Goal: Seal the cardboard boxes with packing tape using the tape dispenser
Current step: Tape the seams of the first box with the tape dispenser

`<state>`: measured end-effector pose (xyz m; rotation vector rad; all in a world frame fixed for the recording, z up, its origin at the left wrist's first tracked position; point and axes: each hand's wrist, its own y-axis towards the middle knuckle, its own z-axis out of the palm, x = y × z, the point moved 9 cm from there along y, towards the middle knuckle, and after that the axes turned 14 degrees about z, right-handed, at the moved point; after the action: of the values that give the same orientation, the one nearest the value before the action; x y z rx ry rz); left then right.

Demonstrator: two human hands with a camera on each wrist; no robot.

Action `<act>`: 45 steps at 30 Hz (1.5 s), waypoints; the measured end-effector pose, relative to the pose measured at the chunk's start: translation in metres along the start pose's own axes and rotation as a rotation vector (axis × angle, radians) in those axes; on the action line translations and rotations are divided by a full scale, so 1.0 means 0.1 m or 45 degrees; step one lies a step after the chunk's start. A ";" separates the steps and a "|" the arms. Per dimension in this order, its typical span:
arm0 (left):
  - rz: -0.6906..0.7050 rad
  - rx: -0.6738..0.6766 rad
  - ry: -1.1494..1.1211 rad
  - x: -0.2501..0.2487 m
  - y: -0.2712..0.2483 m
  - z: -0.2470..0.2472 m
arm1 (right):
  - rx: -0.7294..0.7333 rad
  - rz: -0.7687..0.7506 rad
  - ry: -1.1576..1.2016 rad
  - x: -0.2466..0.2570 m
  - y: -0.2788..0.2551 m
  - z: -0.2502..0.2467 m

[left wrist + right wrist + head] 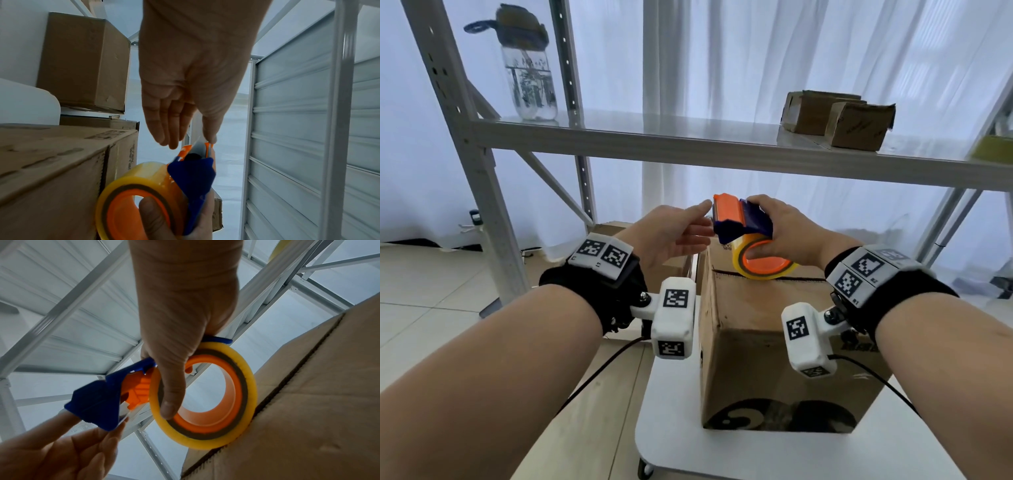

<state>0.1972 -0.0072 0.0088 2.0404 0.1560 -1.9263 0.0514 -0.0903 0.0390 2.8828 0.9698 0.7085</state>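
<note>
Tape dispenser (743, 226) is in the right hand (787, 229), thumb hooked through the orange core of the roll (203, 395), other fingers wrapped over the blue body; roll edge rests on the top seam of the cardboard box (767, 346). That box sits on the white worktop (688, 442), toward its far edge. Left hand (674, 236) is up at the dispenser's cutter end, fingers straight and relaxed, thumb tip (211, 138) touching the orange lip where the loose tape end (198, 146) sticks out. Not clearly pinching it yet. Progress: looks like the very start for this box. Centre seam is an open dark gap in the right wrist view and I can't see any tape on it. Left to do, my read: grab the tape end, stick it over the far edge, run it along the seam, cut. Other boxes (82, 60) are beside the worktop and more boxes (839, 118) on the shelf (654, 133); can't tell whether they're sealed.
</note>
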 end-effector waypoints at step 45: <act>-0.147 -0.457 0.433 0.97 -0.14 -0.77 | 0.090 0.047 -1.046 -0.04 0.04 0.02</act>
<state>0.2737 0.0161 -0.0869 2.1212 0.6618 -1.4615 0.0518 -0.0958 0.0358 2.7898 0.8053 -0.5066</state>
